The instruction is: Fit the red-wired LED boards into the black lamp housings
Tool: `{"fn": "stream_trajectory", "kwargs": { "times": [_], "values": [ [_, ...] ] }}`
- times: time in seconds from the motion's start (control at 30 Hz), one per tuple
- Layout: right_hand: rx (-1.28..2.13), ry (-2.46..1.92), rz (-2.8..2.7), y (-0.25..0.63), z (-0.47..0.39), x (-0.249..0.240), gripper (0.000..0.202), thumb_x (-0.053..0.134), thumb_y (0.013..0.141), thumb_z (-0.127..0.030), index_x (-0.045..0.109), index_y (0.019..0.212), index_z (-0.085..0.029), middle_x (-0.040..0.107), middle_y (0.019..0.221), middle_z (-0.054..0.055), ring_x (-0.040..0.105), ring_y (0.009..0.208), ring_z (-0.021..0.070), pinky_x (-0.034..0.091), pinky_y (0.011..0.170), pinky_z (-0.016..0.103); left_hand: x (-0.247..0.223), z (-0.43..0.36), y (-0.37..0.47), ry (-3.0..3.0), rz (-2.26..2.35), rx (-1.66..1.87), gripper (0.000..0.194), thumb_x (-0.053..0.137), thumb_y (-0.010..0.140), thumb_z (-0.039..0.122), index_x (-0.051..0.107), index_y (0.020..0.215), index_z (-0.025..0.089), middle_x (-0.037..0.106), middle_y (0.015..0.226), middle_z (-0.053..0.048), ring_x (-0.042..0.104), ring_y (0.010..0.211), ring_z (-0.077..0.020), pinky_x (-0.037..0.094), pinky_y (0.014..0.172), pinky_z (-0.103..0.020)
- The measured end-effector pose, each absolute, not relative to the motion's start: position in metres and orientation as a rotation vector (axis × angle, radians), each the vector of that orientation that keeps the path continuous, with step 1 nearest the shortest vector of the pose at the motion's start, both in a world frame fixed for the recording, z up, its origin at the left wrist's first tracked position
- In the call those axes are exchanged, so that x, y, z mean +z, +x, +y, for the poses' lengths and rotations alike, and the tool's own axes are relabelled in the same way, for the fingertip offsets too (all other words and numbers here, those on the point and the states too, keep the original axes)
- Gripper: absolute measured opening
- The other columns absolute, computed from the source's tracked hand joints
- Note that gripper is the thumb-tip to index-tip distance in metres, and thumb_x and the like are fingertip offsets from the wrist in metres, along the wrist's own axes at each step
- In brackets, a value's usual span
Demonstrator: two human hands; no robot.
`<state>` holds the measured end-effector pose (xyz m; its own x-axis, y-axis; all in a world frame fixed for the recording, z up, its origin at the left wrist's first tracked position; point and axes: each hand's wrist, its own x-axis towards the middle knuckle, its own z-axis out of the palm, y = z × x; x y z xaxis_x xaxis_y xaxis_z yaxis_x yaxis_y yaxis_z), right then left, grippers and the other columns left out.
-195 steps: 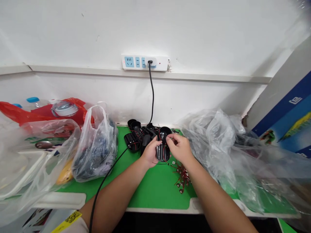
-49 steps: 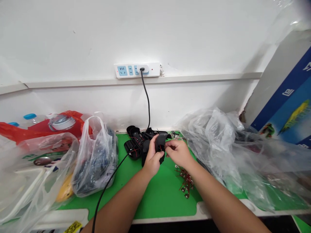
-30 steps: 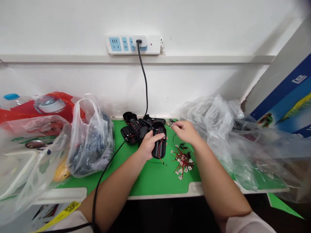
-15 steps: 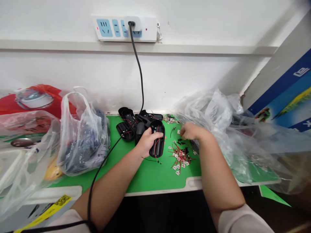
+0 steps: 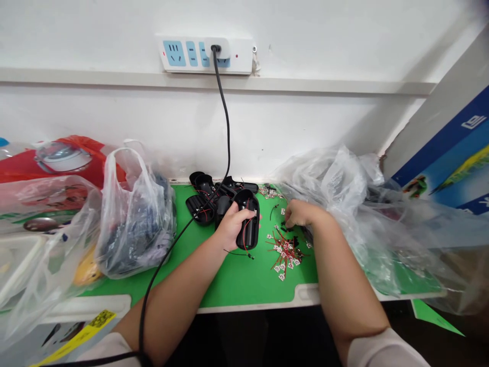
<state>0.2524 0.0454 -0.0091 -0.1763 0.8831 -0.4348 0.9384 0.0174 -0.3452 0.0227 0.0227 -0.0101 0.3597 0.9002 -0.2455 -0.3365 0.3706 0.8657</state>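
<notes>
My left hand [image 5: 231, 224] is closed on a black plastic housing [image 5: 250, 235], thumb pressed on its inner side. Red wires run inside the housing, and a thin black wire [image 5: 237, 253] trails below it. Off to the right, my right hand [image 5: 300, 213] has its fingers bent together at the small black pieces [image 5: 289, 226] on the green table; whatever is between the fingertips is hidden. Just below lies a heap of small white tabs with red wires [image 5: 284, 251]. More black housings [image 5: 201, 209] are piled behind and left of my left hand.
A black cable [image 5: 228, 127] hangs from the power strip [image 5: 206, 55] across the pile and my left forearm. Clear plastic bags [image 5: 336, 176] crowd the right; a filled bag [image 5: 133, 229] stands left. Another group of white tabs [image 5: 269, 191] lies near the wall.
My right hand has dipped slightly toward the small black pieces, its fingers drawn in. My left hand keeps holding the black housing. The whole view has shifted a little.
</notes>
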Motion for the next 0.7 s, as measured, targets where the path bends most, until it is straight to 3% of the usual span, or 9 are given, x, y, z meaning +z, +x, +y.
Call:
{"fn": "stream_trajectory", "kwargs": {
  "times": [0.2,0.27,0.33,0.47,0.53,0.7],
  "values": [
    [-0.974,2.059,2.349,0.257,0.041,0.005,0.002,0.068,0.064,-0.017,0.069,0.063,-0.016,0.063,0.055,0.001,0.055,0.053,0.0152,0.04,0.053,0.027,-0.009,0.021,0.021,0.814,0.823,0.919,0.039,0.066,0.064,0.022,0.046,0.097,0.023,0.066,0.069,0.0,0.06,0.052,-0.0137,0.05,0.053,-0.027],
    [-1.31,2.136,2.473,0.249,0.037,0.01,0.007,0.069,0.067,-0.023,0.068,0.065,-0.016,0.064,0.057,0.001,0.057,0.054,0.014,0.043,0.053,0.026,-0.01,0.021,0.02,0.812,0.809,0.928,0.039,0.065,0.065,0.023,0.045,0.098,0.023,0.066,0.07,0.0,0.059,0.05,-0.0139,0.049,0.05,-0.027],
    [-1.854,2.063,2.568,0.234,0.032,0.013,0.014,0.074,0.067,-0.028,0.067,0.067,-0.017,0.066,0.059,0.0,0.059,0.054,0.0126,0.047,0.054,0.025,-0.01,0.021,0.02,0.811,0.794,0.95,0.038,0.065,0.066,0.023,0.045,0.099,0.023,0.066,0.071,0.0,0.058,0.049,-0.0138,0.048,0.049,-0.027],
    [-2.877,1.563,2.446,0.199,0.024,0.01,0.035,0.085,0.055,-0.023,0.068,0.085,-0.019,0.066,0.065,-0.004,0.061,0.051,0.0099,0.051,0.05,0.023,-0.01,0.021,0.018,0.814,0.795,1.027,0.036,0.067,0.065,0.023,0.046,0.094,0.022,0.064,0.069,0.002,0.058,0.048,-0.0128,0.048,0.049,-0.026],
    [-3.119,1.449,2.299,0.187,0.023,0.007,0.041,0.086,0.054,-0.02,0.07,0.091,-0.02,0.067,0.066,-0.005,0.062,0.051,0.0091,0.053,0.05,0.022,-0.009,0.021,0.017,0.819,0.806,1.054,0.035,0.068,0.064,0.024,0.046,0.092,0.023,0.061,0.067,0.004,0.057,0.047,-0.0128,0.048,0.048,-0.026],
    [-3.31,1.604,1.93,0.18,0.023,0.003,0.03,0.087,0.054,-0.018,0.071,0.079,-0.018,0.069,0.061,-0.003,0.067,0.054,0.0103,0.056,0.052,0.019,-0.005,0.021,0.015,0.81,0.843,1.09,0.035,0.07,0.063,0.025,0.046,0.088,0.023,0.058,0.065,0.005,0.056,0.048,-0.0128,0.046,0.047,-0.025]
  ]
}}
